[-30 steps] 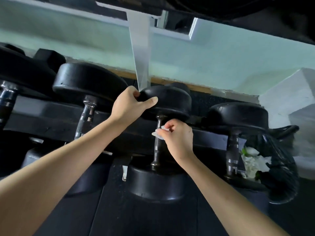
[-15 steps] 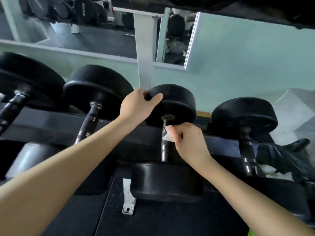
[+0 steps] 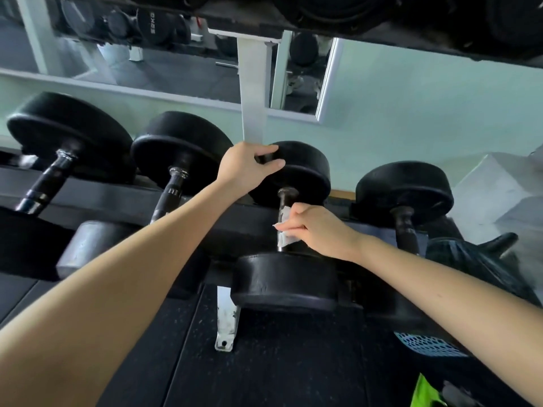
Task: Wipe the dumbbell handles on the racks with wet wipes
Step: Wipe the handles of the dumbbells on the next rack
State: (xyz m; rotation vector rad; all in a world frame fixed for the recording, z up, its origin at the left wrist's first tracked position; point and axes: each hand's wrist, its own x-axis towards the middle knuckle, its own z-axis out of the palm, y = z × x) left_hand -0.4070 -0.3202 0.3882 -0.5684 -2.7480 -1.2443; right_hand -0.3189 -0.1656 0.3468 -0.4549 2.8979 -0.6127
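A black bag (image 3: 476, 259) near a blue basket (image 3: 426, 346).

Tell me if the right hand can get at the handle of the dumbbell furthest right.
Probably yes. The right hand grips the wipe on the neighbouring handle, and the far-right handle stands bare beside it with nothing between.

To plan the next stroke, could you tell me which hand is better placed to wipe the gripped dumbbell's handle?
The right hand: it holds the wet wipe against the handle; the left hand grips the far head.
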